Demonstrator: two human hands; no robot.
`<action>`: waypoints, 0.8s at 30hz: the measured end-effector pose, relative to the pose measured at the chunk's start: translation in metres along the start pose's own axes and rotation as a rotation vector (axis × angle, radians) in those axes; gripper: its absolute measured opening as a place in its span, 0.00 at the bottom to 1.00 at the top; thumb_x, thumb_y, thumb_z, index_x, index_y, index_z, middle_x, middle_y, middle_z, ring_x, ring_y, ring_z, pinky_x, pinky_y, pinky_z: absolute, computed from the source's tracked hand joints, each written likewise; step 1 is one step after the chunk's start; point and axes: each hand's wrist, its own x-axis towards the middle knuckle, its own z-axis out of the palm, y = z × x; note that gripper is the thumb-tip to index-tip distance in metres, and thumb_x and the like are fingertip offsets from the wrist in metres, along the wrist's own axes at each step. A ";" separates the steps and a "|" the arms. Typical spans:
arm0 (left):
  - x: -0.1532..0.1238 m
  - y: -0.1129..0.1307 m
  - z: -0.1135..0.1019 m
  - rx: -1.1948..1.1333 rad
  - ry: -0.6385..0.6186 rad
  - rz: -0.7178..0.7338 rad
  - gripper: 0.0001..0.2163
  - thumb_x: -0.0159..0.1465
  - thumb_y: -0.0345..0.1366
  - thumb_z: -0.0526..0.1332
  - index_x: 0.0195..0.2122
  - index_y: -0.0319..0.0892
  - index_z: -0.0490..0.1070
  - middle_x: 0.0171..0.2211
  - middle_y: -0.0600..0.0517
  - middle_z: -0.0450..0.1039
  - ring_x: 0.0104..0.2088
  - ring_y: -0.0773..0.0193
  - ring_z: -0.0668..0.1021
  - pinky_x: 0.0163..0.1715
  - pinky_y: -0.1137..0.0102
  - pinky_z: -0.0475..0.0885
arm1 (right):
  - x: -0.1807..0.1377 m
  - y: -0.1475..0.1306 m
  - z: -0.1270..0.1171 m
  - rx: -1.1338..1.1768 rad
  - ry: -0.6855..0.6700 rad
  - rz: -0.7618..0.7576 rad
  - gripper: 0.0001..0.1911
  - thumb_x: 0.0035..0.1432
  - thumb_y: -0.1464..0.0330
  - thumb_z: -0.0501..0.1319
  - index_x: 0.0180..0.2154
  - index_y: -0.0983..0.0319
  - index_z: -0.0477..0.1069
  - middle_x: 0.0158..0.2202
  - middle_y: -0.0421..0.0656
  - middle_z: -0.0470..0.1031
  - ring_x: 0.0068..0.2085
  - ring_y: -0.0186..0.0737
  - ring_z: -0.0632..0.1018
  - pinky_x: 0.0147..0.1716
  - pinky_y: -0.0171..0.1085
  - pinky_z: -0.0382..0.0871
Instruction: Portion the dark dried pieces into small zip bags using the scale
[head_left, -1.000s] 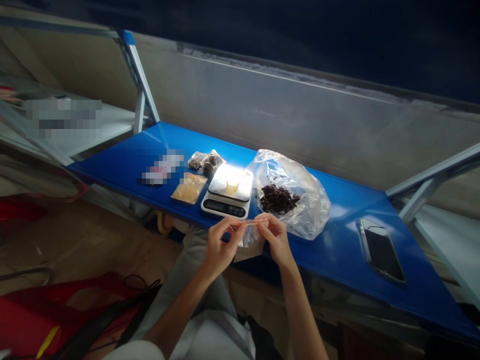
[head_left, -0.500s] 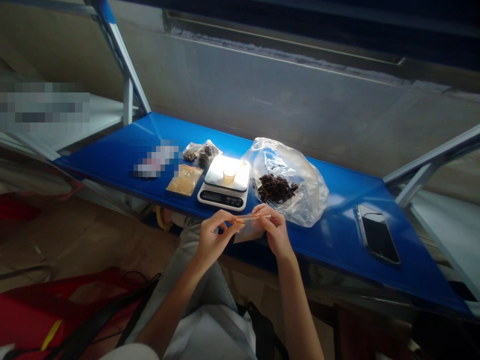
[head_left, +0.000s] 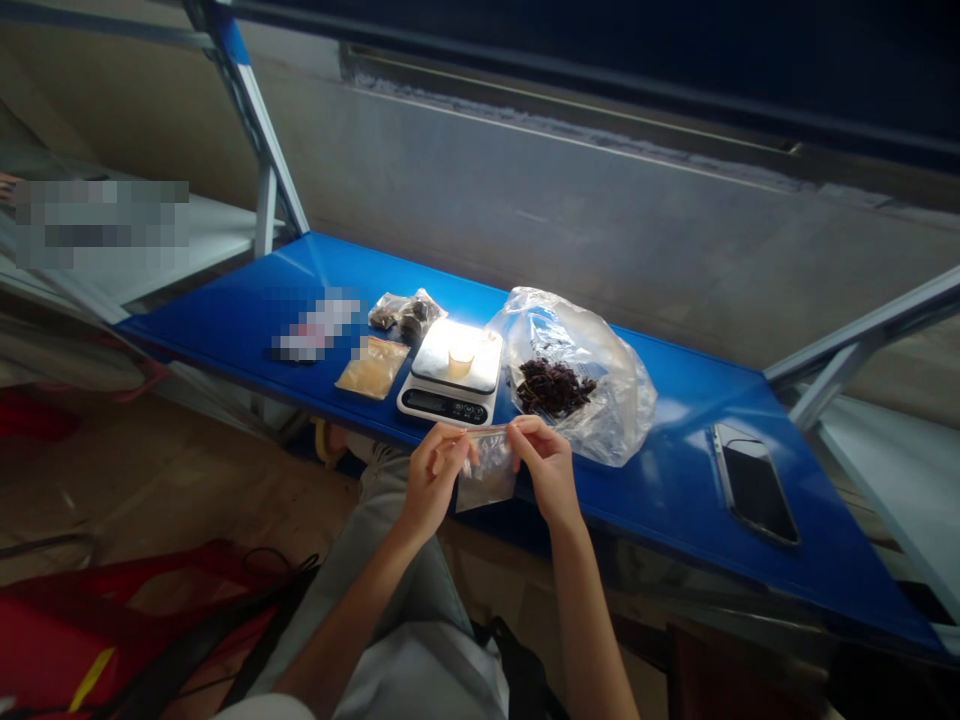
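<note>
A small clear zip-lock bag [head_left: 486,482] hangs between my hands at the table's front edge, its reddish zip strip uppermost. My left hand [head_left: 436,472] pinches the strip's left end, and my right hand [head_left: 546,462] pinches the right end. Just beyond them stands a white digital kitchen scale [head_left: 430,400] with a small translucent cup [head_left: 460,361] on its bright plate. To the right of the scale, a large clear plastic bag [head_left: 619,400] lies spread open around a heap of dark, dried, shredded plant-like pieces [head_left: 553,387].
Left of the scale lie a zip-lock bag of tan contents [head_left: 373,370] and small clear bags with dark contents [head_left: 409,313]. A phone [head_left: 756,485] rests on the right of the blue table [head_left: 675,500]. Metal struts [head_left: 266,165] rise at its ends.
The zip-lock bag has tilted so that its clear face now hangs down in view below the strip. Both hands have turned slightly and still pinch its ends. The view has shifted a little.
</note>
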 end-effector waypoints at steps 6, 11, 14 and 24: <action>0.002 -0.004 -0.003 0.061 -0.002 0.002 0.11 0.63 0.43 0.59 0.30 0.41 0.70 0.22 0.55 0.72 0.23 0.69 0.72 0.26 0.74 0.68 | 0.000 0.001 0.002 -0.002 0.029 -0.009 0.14 0.50 0.59 0.68 0.24 0.62 0.72 0.31 0.40 0.68 0.23 0.28 0.66 0.16 0.30 0.60; 0.003 -0.004 -0.002 0.034 -0.041 -0.032 0.14 0.60 0.48 0.61 0.28 0.41 0.68 0.22 0.55 0.70 0.22 0.69 0.72 0.19 0.77 0.66 | -0.002 0.004 -0.004 0.039 -0.025 0.000 0.12 0.52 0.60 0.67 0.25 0.61 0.73 0.34 0.40 0.69 0.24 0.28 0.66 0.19 0.31 0.63; 0.003 -0.003 0.000 0.059 -0.010 -0.061 0.15 0.59 0.48 0.63 0.27 0.41 0.66 0.21 0.56 0.69 0.21 0.70 0.72 0.18 0.78 0.66 | -0.002 0.005 -0.006 0.024 -0.062 0.008 0.11 0.53 0.60 0.67 0.26 0.61 0.74 0.35 0.41 0.69 0.26 0.30 0.67 0.20 0.31 0.63; 0.003 -0.002 0.000 0.140 -0.067 -0.046 0.12 0.63 0.43 0.59 0.30 0.40 0.73 0.26 0.53 0.73 0.24 0.69 0.74 0.17 0.78 0.66 | -0.002 0.002 -0.005 -0.045 -0.080 -0.031 0.10 0.54 0.61 0.66 0.26 0.60 0.74 0.36 0.42 0.70 0.30 0.33 0.69 0.24 0.31 0.62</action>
